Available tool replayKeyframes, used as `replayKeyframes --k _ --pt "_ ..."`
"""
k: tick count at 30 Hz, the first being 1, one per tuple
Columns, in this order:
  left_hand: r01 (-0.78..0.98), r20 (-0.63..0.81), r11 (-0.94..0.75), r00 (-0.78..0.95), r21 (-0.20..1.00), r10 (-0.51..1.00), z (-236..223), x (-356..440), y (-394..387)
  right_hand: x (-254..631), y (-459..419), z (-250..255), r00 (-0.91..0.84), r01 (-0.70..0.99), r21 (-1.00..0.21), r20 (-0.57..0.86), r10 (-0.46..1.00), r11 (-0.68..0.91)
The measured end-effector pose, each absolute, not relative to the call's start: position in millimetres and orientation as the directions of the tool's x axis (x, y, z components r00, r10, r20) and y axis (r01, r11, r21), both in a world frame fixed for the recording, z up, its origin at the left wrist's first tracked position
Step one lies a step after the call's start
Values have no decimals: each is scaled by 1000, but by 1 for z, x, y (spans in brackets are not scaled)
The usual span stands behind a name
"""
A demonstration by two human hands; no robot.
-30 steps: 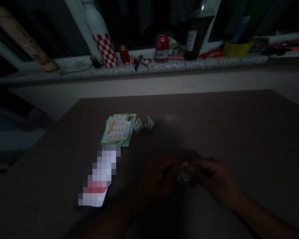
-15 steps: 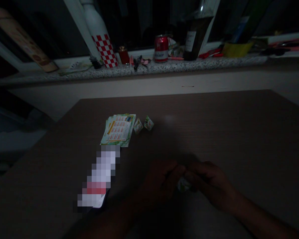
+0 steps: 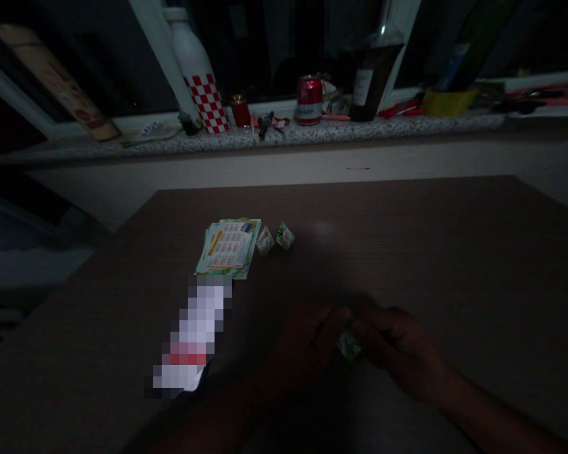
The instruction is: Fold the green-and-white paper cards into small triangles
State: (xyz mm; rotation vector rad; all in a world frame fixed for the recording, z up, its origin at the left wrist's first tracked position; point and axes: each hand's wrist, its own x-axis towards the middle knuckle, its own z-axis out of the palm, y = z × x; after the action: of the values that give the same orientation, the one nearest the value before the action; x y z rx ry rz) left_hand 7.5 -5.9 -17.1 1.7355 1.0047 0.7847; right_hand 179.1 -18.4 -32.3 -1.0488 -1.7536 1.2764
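Observation:
Over the dim table, my left hand point(image 3: 312, 334) and my right hand point(image 3: 392, 337) meet with their fingertips pinched on a small piece of folded printed paper point(image 3: 349, 346). Its white and green lower part shows below my thumbs; the rest is hidden by the fingers. Farther off lie two small folded paper pieces, one point(image 3: 265, 241) close beside a stack of printed cards point(image 3: 230, 249) and the other point(image 3: 284, 236) just right of it. The top card bears rows of red print and a yellow strip.
A phone point(image 3: 196, 380) with a blurred-out lit screen lies on the table point(image 3: 454, 252), left of my hands. Behind, a stone windowsill point(image 3: 336, 129) carries a checkered bottle point(image 3: 209, 104), a red can point(image 3: 309, 101), a dark bottle point(image 3: 363, 88) and a yellow container point(image 3: 449, 103).
The folded paper has turned between my fingers, and its green printed part now hangs below the thumbs. My fingertips have drawn closer together. The view has tilted slightly.

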Motion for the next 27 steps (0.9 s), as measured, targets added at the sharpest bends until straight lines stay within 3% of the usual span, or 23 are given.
replayKeyframes --k 4,11,17,27 --pt "197 49 -152 448 969 893 -21 7 -6 179 -20 -30 -359 203 -952 144 922 228" --pt "198 -8 -98 472 975 882 -19 6 -5 181 -17 -40 -395 -17 -998 -52 917 -64" --pt "130 -16 -43 426 991 905 -21 11 -9 179 -18 -34 -416 -11 -996 -80 906 -93" --pt "206 3 -90 389 974 921 -19 13 -11 178 -19 -37 -497 -32 -999 -13 868 -33"
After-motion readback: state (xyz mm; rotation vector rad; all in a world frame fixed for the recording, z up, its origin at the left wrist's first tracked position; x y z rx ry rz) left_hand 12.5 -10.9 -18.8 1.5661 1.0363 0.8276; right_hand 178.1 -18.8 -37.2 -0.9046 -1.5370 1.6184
